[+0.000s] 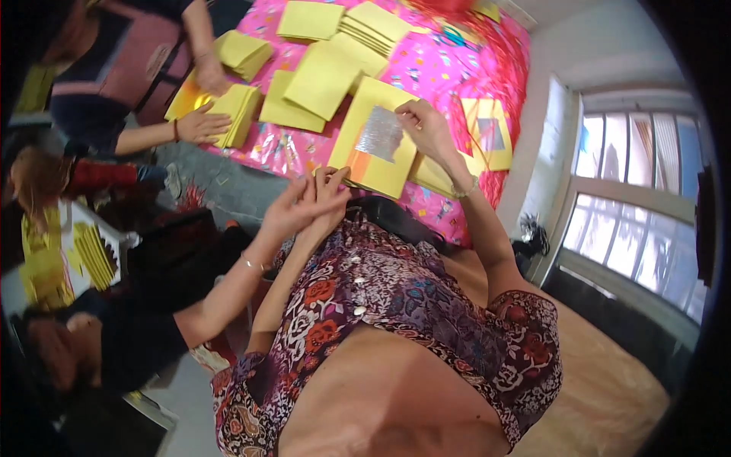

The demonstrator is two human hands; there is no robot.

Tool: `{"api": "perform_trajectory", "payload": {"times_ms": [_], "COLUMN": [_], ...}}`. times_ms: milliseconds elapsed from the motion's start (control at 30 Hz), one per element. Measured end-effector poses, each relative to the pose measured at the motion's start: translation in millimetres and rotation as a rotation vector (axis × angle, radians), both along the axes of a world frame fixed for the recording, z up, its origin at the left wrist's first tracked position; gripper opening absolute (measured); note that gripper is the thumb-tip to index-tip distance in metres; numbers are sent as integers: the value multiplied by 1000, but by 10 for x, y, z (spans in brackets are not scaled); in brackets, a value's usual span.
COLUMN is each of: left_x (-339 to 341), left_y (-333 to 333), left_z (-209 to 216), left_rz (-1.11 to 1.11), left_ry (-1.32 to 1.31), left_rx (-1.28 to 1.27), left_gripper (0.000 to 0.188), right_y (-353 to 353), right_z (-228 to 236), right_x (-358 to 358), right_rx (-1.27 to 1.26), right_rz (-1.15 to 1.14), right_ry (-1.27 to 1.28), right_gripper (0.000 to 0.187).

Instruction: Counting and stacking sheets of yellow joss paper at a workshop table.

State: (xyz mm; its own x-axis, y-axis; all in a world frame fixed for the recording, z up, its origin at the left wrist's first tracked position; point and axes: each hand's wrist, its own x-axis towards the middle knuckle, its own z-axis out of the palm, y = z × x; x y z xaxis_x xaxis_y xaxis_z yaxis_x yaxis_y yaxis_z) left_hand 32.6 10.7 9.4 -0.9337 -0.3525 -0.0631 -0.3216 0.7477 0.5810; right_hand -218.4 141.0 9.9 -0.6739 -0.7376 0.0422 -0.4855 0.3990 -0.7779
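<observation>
A yellow paper sheet (pixel 368 100) lies before me, seemingly on top of others, with a silver foil patch (pixel 378 135) and an orange strip (pixel 359 164) on its face. My right hand (pixel 428 131) is closed in a pinch at the foil's upper right corner. My left hand (pixel 329 181) has its curled fingers at the sheet's lower left corner. A co-worker's hand (pixel 293 209), wearing a bracelet, reaches in from the left and partly covers my left hand. Its fingers stretch out just short of the sheet.
Stacks of yellow paper (pixel 324 76) spread over the pink table cover (pixel 263 156). Red strands (pixel 506 84) hang along the right edge near teal-handled scissors (pixel 454 34). At upper left another person's hand (pixel 204 124) rests on a yellow stack (pixel 242 114). A barred window (pixel 632 213) stands right.
</observation>
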Motion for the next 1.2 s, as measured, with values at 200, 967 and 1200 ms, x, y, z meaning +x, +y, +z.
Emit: {"api": "perform_trajectory", "payload": {"times_ms": [200,967,1200], "left_x": [92,-334,-781], "left_y": [-82,993,1578], "left_z": [-243,-271,-786], "left_rz": [-764,-394,136], "left_ry": [298,-55,-283], "left_rx": [-1627,579,1361], "left_gripper": [55,30,32], "right_y": [943,1691,1811], "right_z": [-27,-1111,-1193], "right_x": [-283,222,96], "right_rx": [192,589,505], "right_rz": [-165,151,235], "right_ry": [69,421,388], "right_gripper": [20,59,47]}}
